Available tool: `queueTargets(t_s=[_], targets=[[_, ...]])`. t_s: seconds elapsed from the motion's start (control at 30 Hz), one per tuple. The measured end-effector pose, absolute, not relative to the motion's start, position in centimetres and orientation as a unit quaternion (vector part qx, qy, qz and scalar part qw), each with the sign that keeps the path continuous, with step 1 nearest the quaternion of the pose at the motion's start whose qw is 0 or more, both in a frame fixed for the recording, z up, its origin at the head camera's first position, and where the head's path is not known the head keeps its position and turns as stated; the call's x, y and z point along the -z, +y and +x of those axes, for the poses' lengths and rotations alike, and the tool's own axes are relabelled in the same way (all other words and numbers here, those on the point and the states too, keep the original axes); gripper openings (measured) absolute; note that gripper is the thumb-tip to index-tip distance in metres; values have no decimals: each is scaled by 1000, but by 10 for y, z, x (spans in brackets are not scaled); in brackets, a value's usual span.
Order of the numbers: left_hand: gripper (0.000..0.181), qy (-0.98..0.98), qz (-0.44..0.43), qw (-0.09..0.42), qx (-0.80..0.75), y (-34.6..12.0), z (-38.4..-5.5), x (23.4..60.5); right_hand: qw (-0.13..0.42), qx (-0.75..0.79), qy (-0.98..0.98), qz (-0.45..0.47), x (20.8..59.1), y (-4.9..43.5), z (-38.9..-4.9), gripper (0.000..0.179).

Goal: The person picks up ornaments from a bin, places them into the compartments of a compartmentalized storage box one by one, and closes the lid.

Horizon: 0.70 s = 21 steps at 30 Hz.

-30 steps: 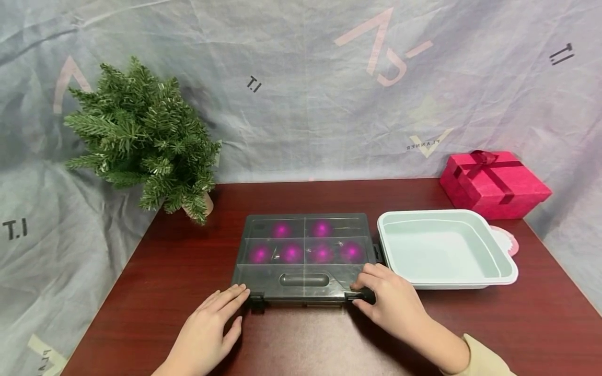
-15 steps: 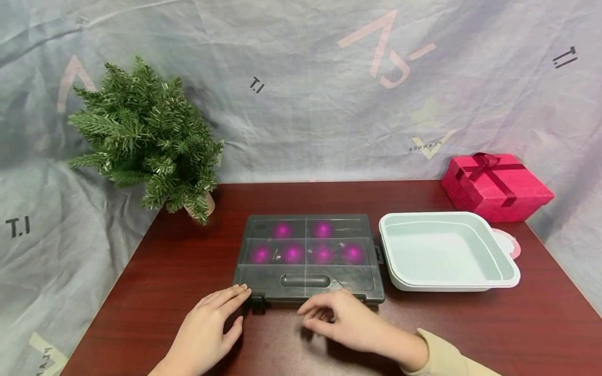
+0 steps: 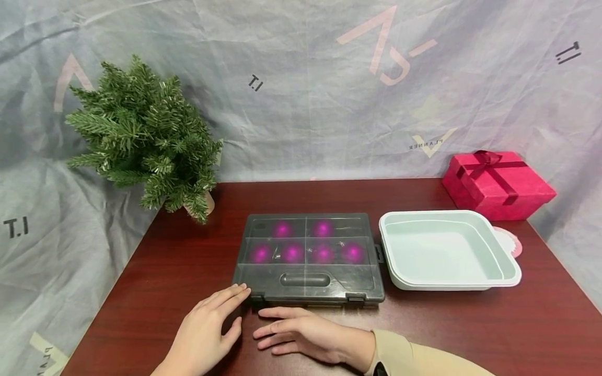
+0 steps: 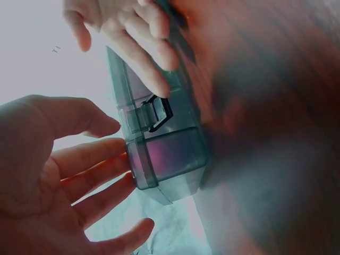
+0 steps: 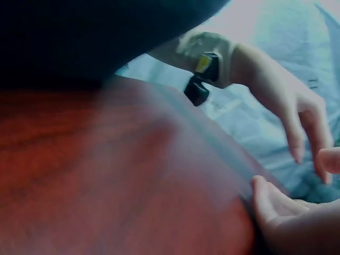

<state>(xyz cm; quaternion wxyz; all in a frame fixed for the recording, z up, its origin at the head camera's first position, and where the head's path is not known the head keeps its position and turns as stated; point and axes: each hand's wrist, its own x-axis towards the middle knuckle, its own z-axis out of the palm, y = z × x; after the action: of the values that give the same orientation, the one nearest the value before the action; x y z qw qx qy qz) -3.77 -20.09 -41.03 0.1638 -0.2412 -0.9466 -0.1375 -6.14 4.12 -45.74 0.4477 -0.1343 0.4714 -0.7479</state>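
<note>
A smoky, see-through plastic case (image 3: 305, 279) lies lid-closed on the table, several glowing pink spots showing inside. My left hand (image 3: 204, 331) rests its fingertips at the case's front left corner, fingers fairly straight. Just in front of the case, my right hand (image 3: 312, 334) holds nothing, its fingers spread and pointing left. In the left wrist view, a right fingertip (image 4: 158, 85) comes right at the front left latch (image 4: 159, 112), which sticks out from the case's side. The front right latch (image 3: 356, 297) has no hand on it.
A pale green tray (image 3: 447, 286) stands right of the case. Behind it are a pink gift box (image 3: 508, 180) with a dark red bow and a pink and white item (image 3: 512, 243). A small artificial fir tree (image 3: 146, 136) stands at the back left. Printed cloth (image 3: 305, 115) hangs behind the table.
My right hand has let go of the front right latch and moved left along the case's front to near the left latch, its fingers opening out. The left hand has stayed at the corner.
</note>
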Motion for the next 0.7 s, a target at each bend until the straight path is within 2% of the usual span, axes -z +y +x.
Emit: queueTargets(t_s=[0.23,0.7], targets=[[54,-946,-243,166,134,-201,-38,412,455,795,391,-85,467,31,-58,74],[54,-950,-230,160,141,-201,-35,413,449,802,381,-100,468,31,-58,61]])
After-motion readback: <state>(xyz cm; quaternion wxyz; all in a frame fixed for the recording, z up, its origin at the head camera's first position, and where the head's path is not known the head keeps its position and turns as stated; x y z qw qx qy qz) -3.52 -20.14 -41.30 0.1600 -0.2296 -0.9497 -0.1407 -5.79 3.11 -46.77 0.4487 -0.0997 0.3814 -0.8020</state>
